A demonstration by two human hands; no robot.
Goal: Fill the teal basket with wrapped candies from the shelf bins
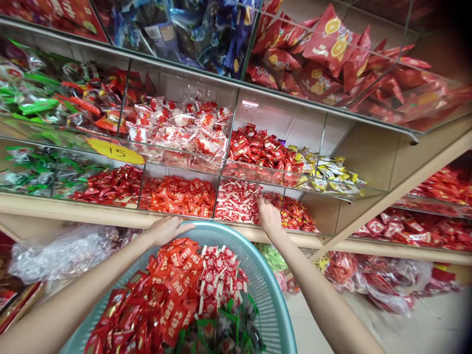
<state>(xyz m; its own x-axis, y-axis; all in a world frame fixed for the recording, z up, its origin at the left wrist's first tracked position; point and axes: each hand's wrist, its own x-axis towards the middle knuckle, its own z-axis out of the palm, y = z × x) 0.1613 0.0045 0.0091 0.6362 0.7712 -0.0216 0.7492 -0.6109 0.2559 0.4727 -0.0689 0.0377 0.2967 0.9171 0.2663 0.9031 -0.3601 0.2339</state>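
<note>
My left hand (167,231) grips the far rim of a teal plastic basket (282,295), its thumb lying along the rim. Inside the basket are orange-red wrapped candies (180,275), darker red packets (121,314), red-and-white lollipops (221,275) with white sticks, and dark candies in green-ended wrappers (224,329). My right hand (269,216) reaches over the front of the lowest shelf, at the right side of a bin of red-and-white lollipops (236,199). Its fingers are curled, and whatever they hold is hidden.
Clear dividers and front panels (177,152) split the shelves into candy bins. A yellow tag (116,151) reads 15. Red packets with orange pictures (332,39) fill an upper bin. Under the wooden shelf edge (92,211) lie plastic bags (66,255). More red candies (409,226) stand right.
</note>
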